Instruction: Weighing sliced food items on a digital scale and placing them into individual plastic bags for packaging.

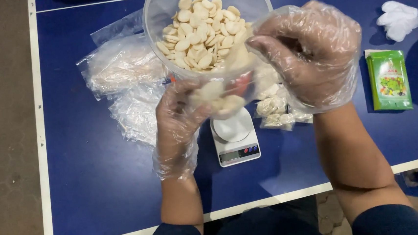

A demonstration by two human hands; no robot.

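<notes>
Left of my fingers, clear plastic bags (122, 64) lie heaped on the blue worktop (95, 179); my gloved left hand (179, 119) has its fingers curled around a small bag of pale pieces (220, 99) held under the tilted clear bowl (203, 29), right above the white kitchen scale (235, 137). My gloved right hand (312, 51) has its fingers clamped on the bowl's rim, with small filled bags (279, 110) below them and a green packet (389, 79) and a white crumpled cloth (398, 18) further right. I judge this is the filling step, and the next move calls for a gentle tilt so only a few pieces slide in.
</notes>
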